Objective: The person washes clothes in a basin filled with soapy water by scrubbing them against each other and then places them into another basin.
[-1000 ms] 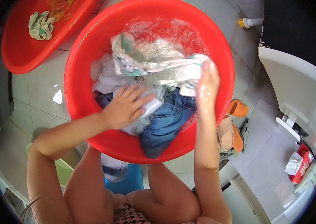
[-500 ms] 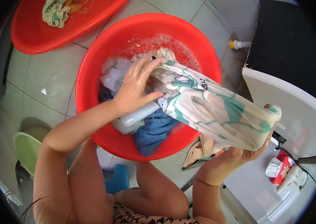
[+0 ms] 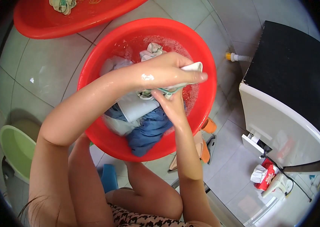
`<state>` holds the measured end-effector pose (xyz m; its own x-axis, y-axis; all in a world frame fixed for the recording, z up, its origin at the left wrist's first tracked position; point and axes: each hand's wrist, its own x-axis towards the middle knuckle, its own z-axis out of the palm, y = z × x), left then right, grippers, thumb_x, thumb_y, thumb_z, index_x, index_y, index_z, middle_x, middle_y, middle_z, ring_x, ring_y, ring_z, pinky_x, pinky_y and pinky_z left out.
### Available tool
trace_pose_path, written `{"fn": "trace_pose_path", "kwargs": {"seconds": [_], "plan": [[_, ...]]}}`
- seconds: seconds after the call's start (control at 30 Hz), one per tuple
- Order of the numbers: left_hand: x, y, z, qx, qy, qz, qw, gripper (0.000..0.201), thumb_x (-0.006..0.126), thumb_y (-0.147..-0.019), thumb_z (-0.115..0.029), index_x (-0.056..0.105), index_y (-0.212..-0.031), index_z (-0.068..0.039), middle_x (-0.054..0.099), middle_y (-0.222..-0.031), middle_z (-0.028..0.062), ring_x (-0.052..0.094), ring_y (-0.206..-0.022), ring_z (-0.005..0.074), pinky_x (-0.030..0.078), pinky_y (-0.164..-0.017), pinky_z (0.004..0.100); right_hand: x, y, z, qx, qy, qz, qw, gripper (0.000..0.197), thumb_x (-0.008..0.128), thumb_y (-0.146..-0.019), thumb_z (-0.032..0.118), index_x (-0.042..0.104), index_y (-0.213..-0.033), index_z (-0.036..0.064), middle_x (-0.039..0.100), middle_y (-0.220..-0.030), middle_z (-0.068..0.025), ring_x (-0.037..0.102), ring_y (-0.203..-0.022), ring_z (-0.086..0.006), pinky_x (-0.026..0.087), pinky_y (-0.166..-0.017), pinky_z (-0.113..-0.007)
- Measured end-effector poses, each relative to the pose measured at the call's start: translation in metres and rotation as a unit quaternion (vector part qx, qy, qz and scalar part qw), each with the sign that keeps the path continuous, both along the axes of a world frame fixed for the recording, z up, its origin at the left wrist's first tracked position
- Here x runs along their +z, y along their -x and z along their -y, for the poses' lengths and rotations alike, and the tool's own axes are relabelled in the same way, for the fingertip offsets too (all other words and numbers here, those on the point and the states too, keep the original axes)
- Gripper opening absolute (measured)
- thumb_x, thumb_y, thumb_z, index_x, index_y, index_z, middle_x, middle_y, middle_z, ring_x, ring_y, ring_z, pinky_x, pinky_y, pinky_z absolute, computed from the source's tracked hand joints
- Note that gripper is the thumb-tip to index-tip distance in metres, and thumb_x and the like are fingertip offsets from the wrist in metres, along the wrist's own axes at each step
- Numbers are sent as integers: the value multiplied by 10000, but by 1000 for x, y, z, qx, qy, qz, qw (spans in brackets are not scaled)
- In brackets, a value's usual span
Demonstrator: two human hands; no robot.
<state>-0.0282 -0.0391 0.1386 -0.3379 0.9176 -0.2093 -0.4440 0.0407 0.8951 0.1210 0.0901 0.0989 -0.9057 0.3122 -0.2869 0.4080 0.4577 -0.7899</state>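
Left hand (image 3: 169,70) above red basin (image 3: 208,90), toward its right rim, fingers gripping bunched white-and-green cloth (image 3: 193,67). Right hand (image 3: 174,108) just below, against same cloth, thumb spread; other fingers hidden, grip cannot be told. Blue garment (image 3: 148,132) near basin's lower edge, beside pale smooth object (image 3: 137,107).

So there's a light green basin (image 3: 19,153) over at the lower left of the frame, and a bit of blue plastic (image 3: 109,178) at the bottom, left of centre. Right of centre an orange slipper (image 3: 209,125) sits on grey tiles (image 3: 220,151). Upper right is a white cabinet with a black top (image 3: 288,68), ribbed white hose (image 3: 245,58) just beside it, and a red tissue pack (image 3: 268,178) at lower right.
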Motion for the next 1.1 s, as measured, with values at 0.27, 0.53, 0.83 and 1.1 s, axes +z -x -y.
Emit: {"fn": "trace_pose_path", "kwargs": {"seconds": [0.27,0.53,0.83,1.1], "plan": [[-59,24,20,142,176,-262,938,337,648,-815,-159,607,-1149,-133,619,-1096,94,595,-962,203,474,-838,305,53,3,-58,-203,44,-48,977,389,455,-853,-4,499,-1236,43,591,-1148,-106,592,-1001,-175,463,-871,-288],[-167,-9,-2,-34,224,-454,862,360,560,-884,-303,604,-1238,-260,450,-1409,70,327,-1340,326,246,-1111,513,-101,3,-34,84,-275,96,953,610,519,-827,236,395,-1424,209,255,-1495,-232,230,-1375,-379,125,-1125,-533],[-210,-56,-13,136,357,-657,650,440,563,-854,-293,557,-1288,-222,454,-1393,81,352,-1324,310,239,-1121,440,-220,-10,-91,153,-369,182,898,723,553,-841,397,271,-1483,221,230,-1528,-163,176,-1415,-365,64,-1137,-547],[-154,-28,1,88,283,-524,799,455,578,-843,-329,561,-1276,-191,516,-1330,108,474,-1223,315,332,-1063,431,-106,8,-75,49,-152,51,986,337,526,-878,185,580,-1182,50,573,-1163,-140,562,-1041,-252,447,-858,-383]]}}
